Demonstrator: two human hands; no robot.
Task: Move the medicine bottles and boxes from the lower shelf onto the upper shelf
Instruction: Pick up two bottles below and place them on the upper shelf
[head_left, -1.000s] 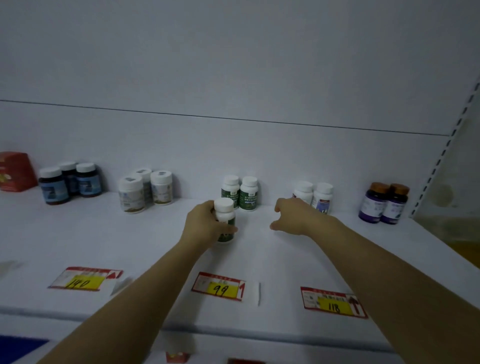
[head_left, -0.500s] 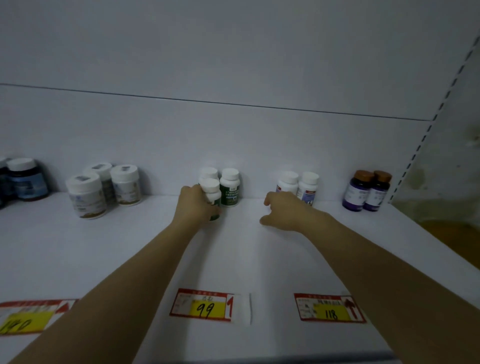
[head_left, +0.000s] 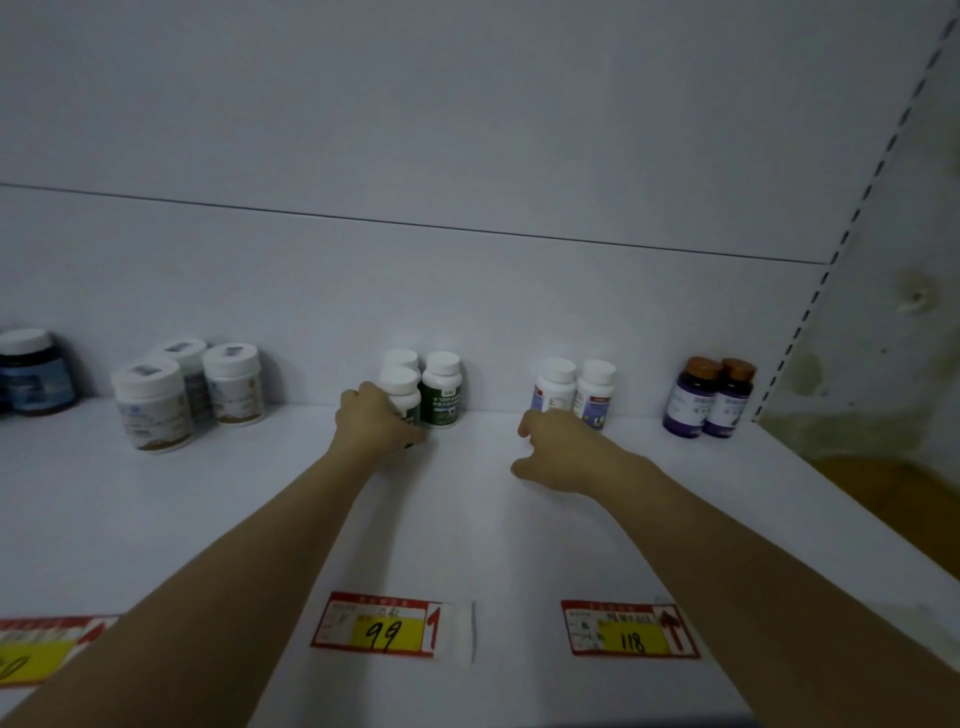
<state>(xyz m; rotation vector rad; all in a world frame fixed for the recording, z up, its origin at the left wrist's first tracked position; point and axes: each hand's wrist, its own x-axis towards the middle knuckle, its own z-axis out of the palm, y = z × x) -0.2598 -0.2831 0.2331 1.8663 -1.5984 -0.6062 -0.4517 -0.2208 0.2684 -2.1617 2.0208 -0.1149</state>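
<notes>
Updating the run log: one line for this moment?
left hand: grips green-label bottle, beside two matching bottles | right hand: empty, loosely curled

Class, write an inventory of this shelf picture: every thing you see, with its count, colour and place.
dark jar: 1, dark blue, white lid, far left, cut by the edge
white jars: 3, white, left of centre
green-label bottles: 3, white caps, centre back
white bottles: 2, white, right of centre
purple bottles: 2, brown caps, far right
price tags: 3, red and yellow, front edge
shelf: 1, white, under everything
left hand: grips the front green-label bottle
right hand: holds nothing, in front of the white bottles
</notes>
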